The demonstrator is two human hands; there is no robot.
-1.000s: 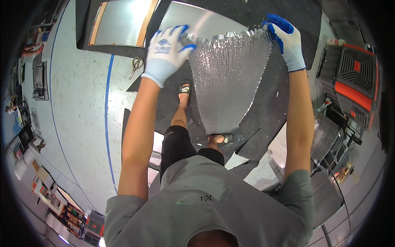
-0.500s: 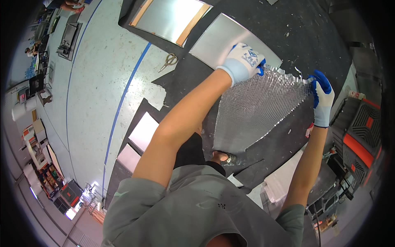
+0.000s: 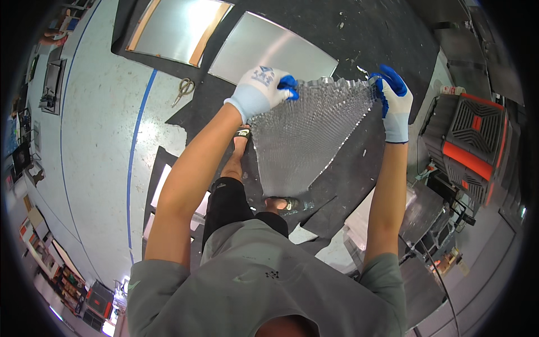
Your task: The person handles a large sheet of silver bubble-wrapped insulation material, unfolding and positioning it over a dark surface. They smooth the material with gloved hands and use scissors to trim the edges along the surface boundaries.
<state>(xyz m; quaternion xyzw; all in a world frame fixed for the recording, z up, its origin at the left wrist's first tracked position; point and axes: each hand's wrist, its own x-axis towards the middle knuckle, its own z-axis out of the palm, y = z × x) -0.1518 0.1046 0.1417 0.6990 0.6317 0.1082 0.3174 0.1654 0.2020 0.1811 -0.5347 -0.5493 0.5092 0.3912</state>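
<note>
Silvery honeycomb mesh [image 3: 303, 132], held up under my camera.
My left hand [image 3: 264, 91] has its fingers closed on the crinkled top edge; my right hand [image 3: 395, 100] pinches the right corner between its fingers. The mesh narrows downward over the black mat [image 3: 387, 33], its lower end by the right sandal [image 3: 291, 204]. Blue print marks the white left glove [image 3: 254, 89]. A smooth metal sheet [image 3: 264, 50] lies beyond; scissors [image 3: 185, 90] rest on the pale floor [image 3: 101, 140].
</note>
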